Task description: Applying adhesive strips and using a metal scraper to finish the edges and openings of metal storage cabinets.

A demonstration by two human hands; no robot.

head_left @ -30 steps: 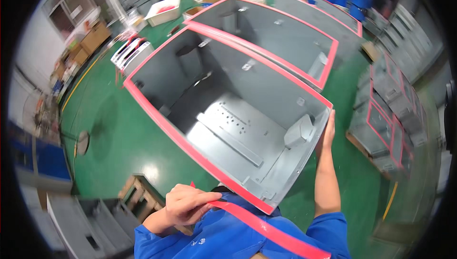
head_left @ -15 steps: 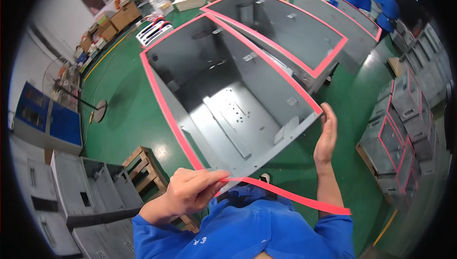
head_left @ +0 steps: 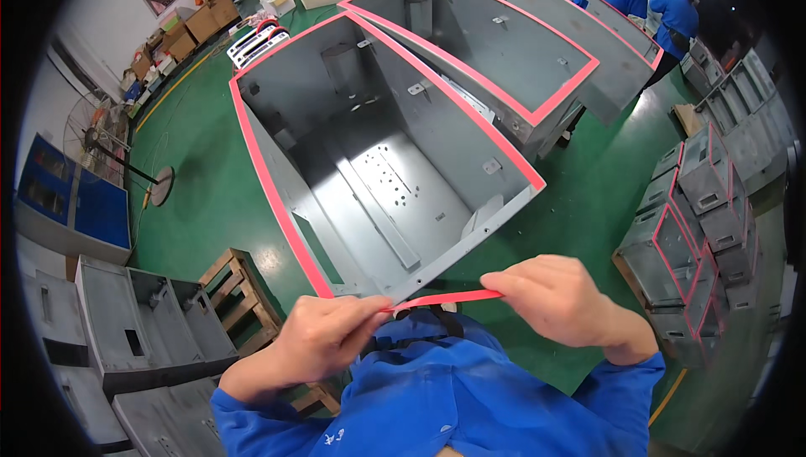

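Right hand [head_left: 550,299] drops from the metal box [head_left: 437,134] to pinch the red strip [head_left: 449,297], left hand [head_left: 323,335] pinching too. Uneven tugging could twist it tbh.

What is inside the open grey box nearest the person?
Inside the box, the floor shows a long ridge and a cluster of holes; the right wall carries small tabs. The near rim covers whatever lies directly beneath it.
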